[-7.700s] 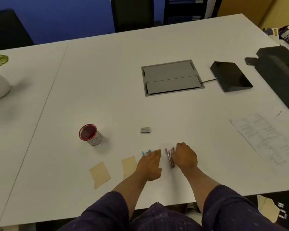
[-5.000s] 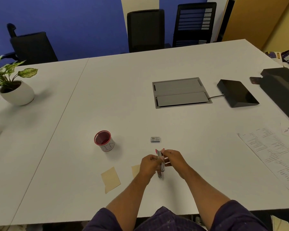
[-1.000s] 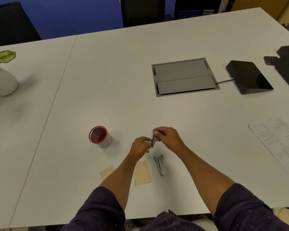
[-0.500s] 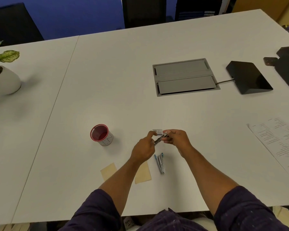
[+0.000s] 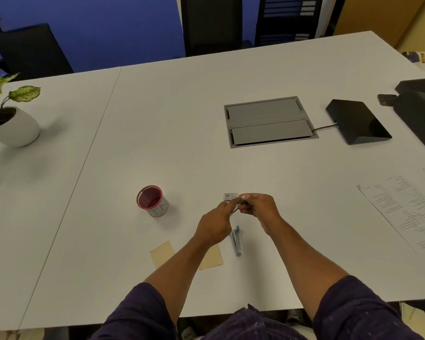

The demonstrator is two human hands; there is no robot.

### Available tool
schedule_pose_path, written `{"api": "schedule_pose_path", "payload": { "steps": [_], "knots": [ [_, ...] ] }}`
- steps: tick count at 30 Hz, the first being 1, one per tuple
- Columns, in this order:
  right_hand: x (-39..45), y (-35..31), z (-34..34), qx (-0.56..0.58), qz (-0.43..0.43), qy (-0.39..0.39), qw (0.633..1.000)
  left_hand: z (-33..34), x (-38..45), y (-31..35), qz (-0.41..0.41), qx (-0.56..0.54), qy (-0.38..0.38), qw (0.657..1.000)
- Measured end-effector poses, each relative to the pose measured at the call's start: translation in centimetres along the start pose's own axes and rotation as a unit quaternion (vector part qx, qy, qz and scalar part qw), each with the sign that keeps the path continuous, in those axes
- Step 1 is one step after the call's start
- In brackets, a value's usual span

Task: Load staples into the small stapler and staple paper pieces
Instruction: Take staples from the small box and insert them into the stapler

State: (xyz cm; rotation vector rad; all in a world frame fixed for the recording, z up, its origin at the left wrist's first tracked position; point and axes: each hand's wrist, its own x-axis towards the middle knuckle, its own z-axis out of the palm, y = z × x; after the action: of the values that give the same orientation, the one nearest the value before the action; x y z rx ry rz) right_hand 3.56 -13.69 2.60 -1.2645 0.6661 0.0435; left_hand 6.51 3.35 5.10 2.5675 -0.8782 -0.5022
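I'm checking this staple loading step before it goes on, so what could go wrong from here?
1. Both hands, left hand and right hand, hold the small stapler above the table; a slip could drop it or scatter staples.
2. The staple box sits right behind the fingers and could get knocked.
3. The left forearm lies over one paper piece and may drag it.

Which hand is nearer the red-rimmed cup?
Left. The left hand sits just right of the red-rimmed cup, gripping the small stapler; the right hand is farther right, beyond the stapler.
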Motion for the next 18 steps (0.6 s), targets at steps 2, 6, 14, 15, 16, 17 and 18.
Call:
{"api": "schedule_pose_path", "payload": {
  "steps": [2,6,14,15,16,17,18],
  "knots": [
    [-0.4,-0.1,0.1,0.003,-0.003,0.004,1.000,0.0,-0.2,0.1,-0.006,-0.002,-0.001,1.000],
    [-1.3,-0.4,0.4,0.002,-0.008,0.011,1.000,-0.3,-0.6,0.5,-0.017,-0.029,-0.005,0.999],
    [-2.5,-0.8,1.2,0.002,-0.014,0.032,0.999,-0.2,-1.0,0.6,-0.049,-0.106,0.004,0.993],
    [-2.5,-0.9,1.3,0.003,-0.014,0.036,0.999,-0.1,-1.0,0.7,-0.053,-0.118,0.008,0.992],
    [-2.6,-0.9,1.4,0.004,-0.013,0.041,0.999,-0.1,-1.0,0.7,-0.057,-0.129,0.012,0.990],
    [-2.6,-0.9,1.5,0.004,-0.012,0.045,0.999,0.0,-1.1,0.8,-0.059,-0.138,0.016,0.989],
    [-2.6,-0.9,1.5,0.003,-0.011,0.049,0.999,0.2,-1.1,0.8,-0.061,-0.144,0.020,0.987]
  ]
}}
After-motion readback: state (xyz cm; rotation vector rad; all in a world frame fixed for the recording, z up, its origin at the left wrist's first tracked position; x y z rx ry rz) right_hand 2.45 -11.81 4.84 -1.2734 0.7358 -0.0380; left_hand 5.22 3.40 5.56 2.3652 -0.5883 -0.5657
